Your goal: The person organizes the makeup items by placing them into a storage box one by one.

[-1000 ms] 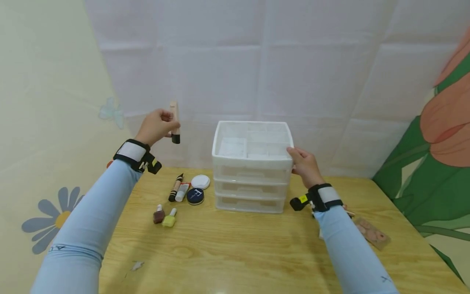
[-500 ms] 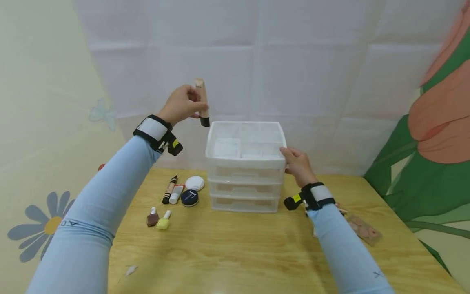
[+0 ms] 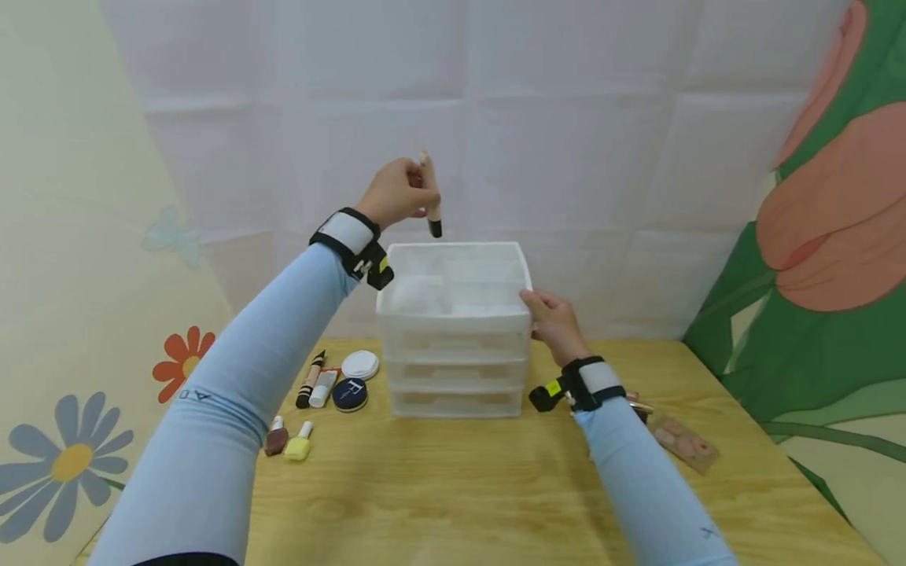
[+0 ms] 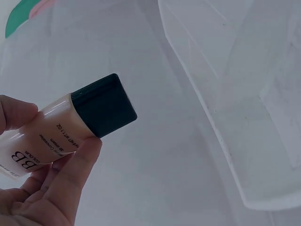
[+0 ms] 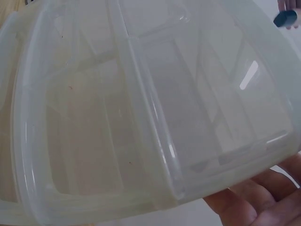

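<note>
In the head view my left hand pinches a tube of BB cream, its black cap pointing down, above the back left rim of a white plastic drawer organizer. The left wrist view shows thumb and fingers on either side of the beige tube, apart from the organizer's edge. My right hand grips the organizer's top right edge, thumb at the rim. Open compartments form its top, with three clear drawers below. Some right fingers are hidden behind the side wall.
Left of the organizer lie a black-banded crayon-like tube, a small white tube, a white round compact, a dark blue compact, and dark red and yellow nail polish bottles. A patterned palette lies right, partly behind my arm.
My left hand has carried the BB cream tube rightward and up, from over the left items to above the organizer. The right hand keeps its grip on the edge. The head view has shifted slightly.
</note>
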A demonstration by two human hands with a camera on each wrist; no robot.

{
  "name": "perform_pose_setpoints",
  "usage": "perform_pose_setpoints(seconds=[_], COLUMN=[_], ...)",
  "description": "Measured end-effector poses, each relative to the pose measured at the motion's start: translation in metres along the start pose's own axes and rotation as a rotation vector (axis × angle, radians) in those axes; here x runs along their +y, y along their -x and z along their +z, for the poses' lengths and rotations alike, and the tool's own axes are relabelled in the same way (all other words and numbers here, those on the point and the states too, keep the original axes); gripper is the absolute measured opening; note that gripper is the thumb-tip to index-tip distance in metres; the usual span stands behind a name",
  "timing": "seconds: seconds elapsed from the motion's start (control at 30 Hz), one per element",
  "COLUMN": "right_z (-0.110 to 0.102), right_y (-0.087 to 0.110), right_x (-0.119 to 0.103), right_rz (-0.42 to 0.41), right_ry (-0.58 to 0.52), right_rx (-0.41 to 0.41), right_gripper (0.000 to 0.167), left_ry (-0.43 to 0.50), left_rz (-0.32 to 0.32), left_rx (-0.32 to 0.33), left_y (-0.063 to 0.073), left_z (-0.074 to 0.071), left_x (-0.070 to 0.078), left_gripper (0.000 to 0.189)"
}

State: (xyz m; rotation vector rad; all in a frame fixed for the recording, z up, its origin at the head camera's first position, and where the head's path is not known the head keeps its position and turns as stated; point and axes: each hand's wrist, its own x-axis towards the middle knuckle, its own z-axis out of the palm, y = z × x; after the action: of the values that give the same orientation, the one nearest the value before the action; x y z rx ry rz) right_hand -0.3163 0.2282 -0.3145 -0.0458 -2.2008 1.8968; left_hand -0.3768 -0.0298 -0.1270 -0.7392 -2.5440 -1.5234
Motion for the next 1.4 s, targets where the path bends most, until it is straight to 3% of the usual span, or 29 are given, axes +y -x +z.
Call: perform_pose_setpoints(seconds=[0.3,0.53,0.73,0.9,1.03,1.17,1.4], right_z=[0.021,0.030,0.034,0.038,0.040,0.041,0.044], right_y=[0.005,0.007,0.007,0.008,0.009,0.009,0.009], right_x=[0.000,0.000,-0.001,-0.002,-0.003,-0.003,-0.003], right_rz=[-0.002,-0.002,-0.015,-0.013,-0.007,0.003,0.016], right_ry=[-0.030,-0.049,-0.062,-0.066,-0.064,-0.057,-0.049], right_rx=[-0.004,-0.007,-0.008,-0.016,-0.023,-0.025,-0.028], right_gripper=[0.054,0.052,0.053,0.052,0.053,0.053,0.053], left_ry=[0.056,0.037,-0.032,-0.165,-0.226,-0.213,-0.242], left_rz=[0.010,0.002,0.023,0.049,0.038,0.025,-0.056], left_rx=[-0.012,-0.042,-0.067,-0.061,-0.073,-0.105,-0.167], left_y=[-0.016,-0.029,-0.036,-0.039,-0.044,-0.047,-0.059], left_z=[0.023,0.042,0.055,0.062,0.068,0.074,0.084], left_x=[-0.002,-0.004,-0.010,-0.017,-0.022,-0.027,-0.037], left_gripper=[0.040,0.042,0.037,0.032,0.021,0.016,0.033])
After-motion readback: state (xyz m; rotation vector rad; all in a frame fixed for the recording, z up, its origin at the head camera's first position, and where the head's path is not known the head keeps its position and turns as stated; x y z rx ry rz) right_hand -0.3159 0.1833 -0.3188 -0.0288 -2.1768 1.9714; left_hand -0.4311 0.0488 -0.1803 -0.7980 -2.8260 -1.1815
